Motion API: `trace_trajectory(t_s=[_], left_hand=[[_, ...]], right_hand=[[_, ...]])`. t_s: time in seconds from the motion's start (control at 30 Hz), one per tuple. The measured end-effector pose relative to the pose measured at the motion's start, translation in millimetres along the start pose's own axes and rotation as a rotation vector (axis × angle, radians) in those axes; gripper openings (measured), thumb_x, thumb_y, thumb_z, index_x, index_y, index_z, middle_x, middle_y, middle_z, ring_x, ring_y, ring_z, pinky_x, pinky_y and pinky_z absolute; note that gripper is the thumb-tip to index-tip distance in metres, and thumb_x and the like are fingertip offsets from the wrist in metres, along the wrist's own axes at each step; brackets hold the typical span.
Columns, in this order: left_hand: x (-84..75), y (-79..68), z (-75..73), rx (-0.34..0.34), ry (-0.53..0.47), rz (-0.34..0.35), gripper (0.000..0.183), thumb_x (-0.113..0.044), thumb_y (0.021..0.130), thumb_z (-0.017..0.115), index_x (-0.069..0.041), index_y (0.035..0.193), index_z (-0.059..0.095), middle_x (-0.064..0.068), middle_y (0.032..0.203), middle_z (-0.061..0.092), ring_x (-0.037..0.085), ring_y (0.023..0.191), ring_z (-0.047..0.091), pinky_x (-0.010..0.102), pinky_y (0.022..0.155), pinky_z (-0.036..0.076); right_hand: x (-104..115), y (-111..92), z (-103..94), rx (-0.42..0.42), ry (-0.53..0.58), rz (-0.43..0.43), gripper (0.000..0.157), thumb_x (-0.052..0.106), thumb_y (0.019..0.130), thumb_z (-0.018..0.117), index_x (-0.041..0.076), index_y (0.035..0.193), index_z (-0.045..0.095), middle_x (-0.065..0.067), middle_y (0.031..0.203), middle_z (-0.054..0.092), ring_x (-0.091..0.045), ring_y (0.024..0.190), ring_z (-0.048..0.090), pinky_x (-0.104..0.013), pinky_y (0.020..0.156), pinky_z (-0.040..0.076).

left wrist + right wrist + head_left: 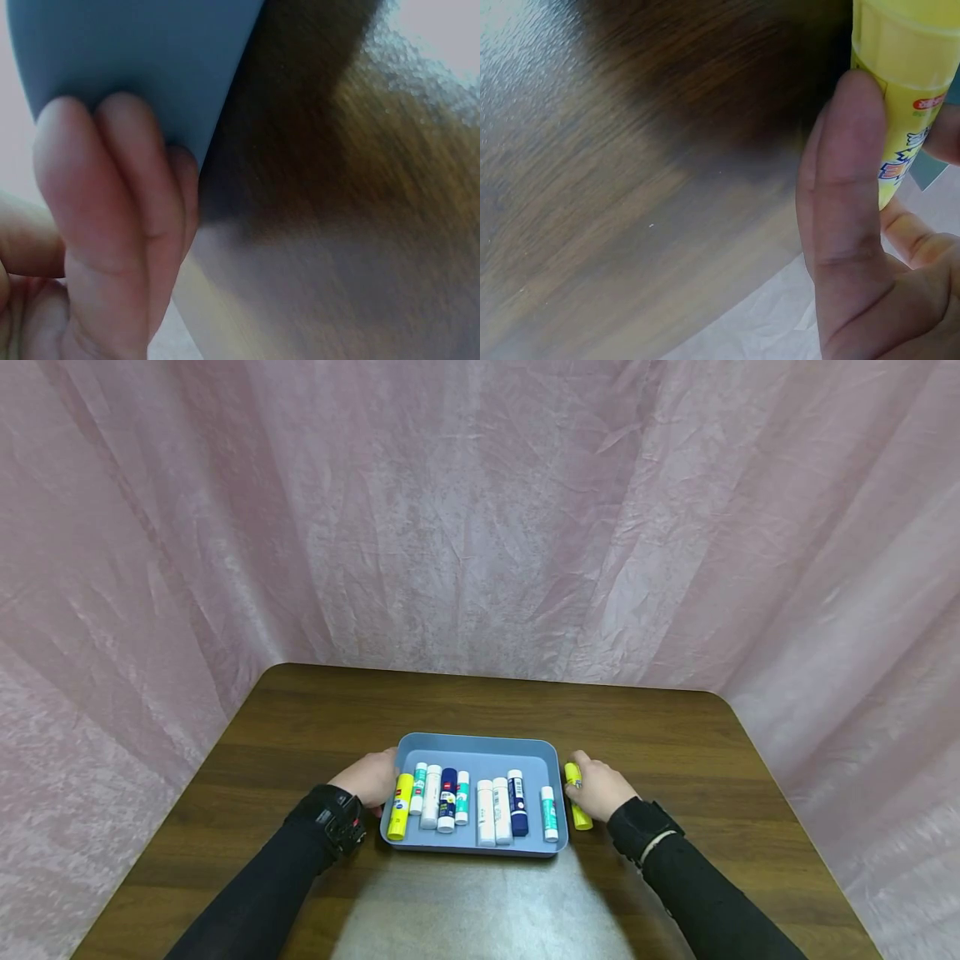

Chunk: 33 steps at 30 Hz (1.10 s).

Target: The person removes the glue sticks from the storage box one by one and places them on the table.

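Right hand (pixel 602 788) grips a yellow tube (pixel 581 817); straight-fingered left hand (pixel 371 779) touches the blue tray (pixel 480 747) on its left side.

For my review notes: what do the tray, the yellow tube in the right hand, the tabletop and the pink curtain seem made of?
Tray: probably satin plastic; even blue-gray color, rounded corners.
Yellow tube: likely plastic; smooth, slightly shiny, with printed lettering.
Tabletop: wood or laminate; streaky grain, glare.
Pink curtain: soft fabric, perhaps velvet; folds, patchy sheen.
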<state>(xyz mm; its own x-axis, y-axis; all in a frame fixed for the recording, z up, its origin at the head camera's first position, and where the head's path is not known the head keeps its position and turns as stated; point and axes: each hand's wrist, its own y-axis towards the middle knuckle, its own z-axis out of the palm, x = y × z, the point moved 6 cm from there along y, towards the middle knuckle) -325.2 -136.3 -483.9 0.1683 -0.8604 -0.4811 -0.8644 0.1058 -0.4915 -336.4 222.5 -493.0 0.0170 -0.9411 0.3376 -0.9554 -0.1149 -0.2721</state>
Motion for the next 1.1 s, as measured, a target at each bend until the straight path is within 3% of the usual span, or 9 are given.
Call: trace_trajectory(t_s=[0.43,1.1], left_hand=[[0.7,1.5,0.4,0.001,-0.004,0.005,0.051,-0.013,0.108,0.040,-0.002,0.157,0.031,0.020,0.113,0.065,0.022,0.053,0.061,0.028,0.049,0.052],[2.9,2.3,-0.3,0.012,-0.003,0.011,0.052,-0.014,0.108,0.040,-0.002,0.158,0.030,0.021,0.114,0.065,0.022,0.054,0.061,0.025,0.047,0.050]], right_hand=[[1.7,-1.3,0.9,0.028,-0.005,0.013,0.055,0.024,0.094,0.071,0.004,0.141,0.051,-0.018,0.108,0.067,-0.026,0.084,0.061,-0.041,0.076,0.056],[2.8,-1.1,0.2,0.002,-0.041,0.002,0.055,0.026,0.094,0.071,0.004,0.140,0.051,-0.019,0.109,0.068,-0.026,0.084,0.061,-0.043,0.078,0.057]])
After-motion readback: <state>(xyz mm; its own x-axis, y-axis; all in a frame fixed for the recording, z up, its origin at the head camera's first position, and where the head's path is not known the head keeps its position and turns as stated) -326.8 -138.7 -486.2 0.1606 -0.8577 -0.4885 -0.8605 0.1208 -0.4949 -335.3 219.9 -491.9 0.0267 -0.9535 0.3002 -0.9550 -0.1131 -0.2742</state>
